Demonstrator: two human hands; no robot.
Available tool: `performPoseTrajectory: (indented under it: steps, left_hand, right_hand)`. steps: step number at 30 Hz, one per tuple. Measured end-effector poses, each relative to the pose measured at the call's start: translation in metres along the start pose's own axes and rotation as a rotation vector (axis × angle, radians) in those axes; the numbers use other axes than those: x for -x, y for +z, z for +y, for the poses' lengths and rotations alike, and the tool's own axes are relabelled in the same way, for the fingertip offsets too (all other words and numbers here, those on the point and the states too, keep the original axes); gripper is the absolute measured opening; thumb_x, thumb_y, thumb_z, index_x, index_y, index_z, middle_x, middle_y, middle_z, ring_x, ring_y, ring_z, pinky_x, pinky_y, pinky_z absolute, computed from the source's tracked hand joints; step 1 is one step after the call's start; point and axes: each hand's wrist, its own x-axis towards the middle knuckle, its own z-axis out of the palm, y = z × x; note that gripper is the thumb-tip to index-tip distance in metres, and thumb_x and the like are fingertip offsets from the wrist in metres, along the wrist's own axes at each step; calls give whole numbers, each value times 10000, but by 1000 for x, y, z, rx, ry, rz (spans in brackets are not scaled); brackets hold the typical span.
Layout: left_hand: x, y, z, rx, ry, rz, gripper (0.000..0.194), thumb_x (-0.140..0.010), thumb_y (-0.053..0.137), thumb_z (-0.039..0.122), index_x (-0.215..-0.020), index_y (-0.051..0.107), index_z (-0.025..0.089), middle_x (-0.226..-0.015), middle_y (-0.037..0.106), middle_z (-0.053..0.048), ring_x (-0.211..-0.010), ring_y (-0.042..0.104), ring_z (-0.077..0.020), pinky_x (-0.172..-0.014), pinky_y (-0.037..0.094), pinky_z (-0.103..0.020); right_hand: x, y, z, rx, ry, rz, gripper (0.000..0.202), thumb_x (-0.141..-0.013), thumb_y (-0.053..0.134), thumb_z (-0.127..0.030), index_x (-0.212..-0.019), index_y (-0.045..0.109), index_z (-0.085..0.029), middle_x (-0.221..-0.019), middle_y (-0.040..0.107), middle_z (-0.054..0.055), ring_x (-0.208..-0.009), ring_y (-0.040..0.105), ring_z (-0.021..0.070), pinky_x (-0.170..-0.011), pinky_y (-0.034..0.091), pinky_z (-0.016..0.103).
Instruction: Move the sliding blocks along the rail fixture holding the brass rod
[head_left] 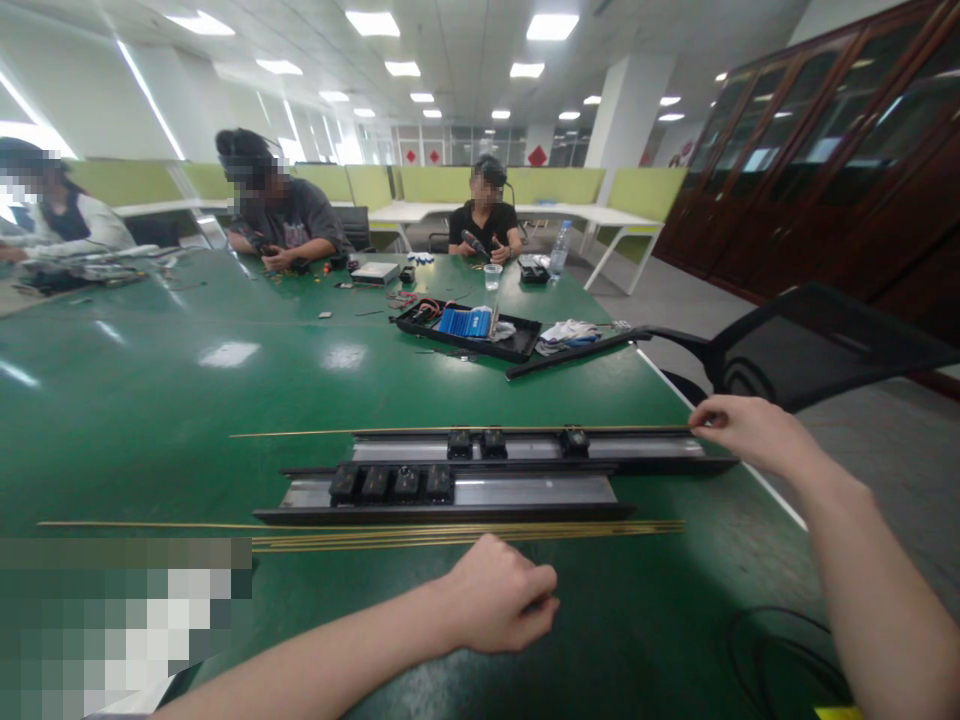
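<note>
Two dark rails with silvery channels lie side by side on the green table. The near rail carries several black blocks in its left half; the far rail holds three black blocks. A thin brass rod runs along the far rail's back edge, its right end pinched in my right hand. More brass rods lie in front of the near rail. My left hand is closed just in front of those rods; whether anything is inside it cannot be made out.
Farther back are a black tray with a blue item, white gloves, a black bar and a bottle. A mesh chair stands at the right edge. A black cable lies near right. Three people sit beyond.
</note>
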Motion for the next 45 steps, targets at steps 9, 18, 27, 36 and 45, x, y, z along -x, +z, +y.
performPoseTrajectory:
  steps: [9, 18, 27, 36, 45]
  left_hand:
    - [-1, 1, 0, -4, 2, 3, 219, -914, 575, 309, -749, 470, 212, -630, 662, 33, -523, 602, -129, -477, 176, -307]
    - [-2, -2, 1, -14, -3, -12, 213, -917, 585, 300, -753, 485, 208, -644, 677, 24, -537, 621, -135, -481, 204, -284]
    - [-2, -2, 1, -22, 1, -15, 201, -923, 584, 305, -764, 505, 212, -641, 670, 18, -533, 616, -137, -476, 241, -274]
    - [-2, -3, 1, -29, 0, -12, 211, -919, 582, 303, -747, 500, 211, -628, 663, 21, -521, 608, -137, -466, 204, -297]
    - [-2, -3, 2, -33, 3, -18, 200, -921, 586, 306, -759, 512, 215, -641, 672, 26, -530, 612, -136, -467, 226, -296]
  right_hand:
    - [2, -4, 8, -5, 58, 5, 295, -750, 588, -486, -892, 758, -291, -929, 761, 33, -848, 676, 241, -654, 440, 329]
    - [3, -2, 11, 0, 103, 2, 302, -752, 594, -498, -917, 753, -301, -957, 759, 30, -861, 668, 242, -676, 445, 334]
    - [3, -4, 18, -20, 111, -28, 312, -754, 597, -515, -919, 747, -298, -965, 764, 34, -856, 674, 242, -675, 449, 333]
    - [3, -2, 26, -38, 115, 17, 332, -729, 609, -550, -881, 747, -290, -922, 767, 43, -809, 680, 248, -624, 442, 336]
    - [5, -4, 28, -73, 177, -12, 369, -722, 612, -597, -897, 753, -304, -962, 775, 31, -846, 685, 257, -649, 460, 353]
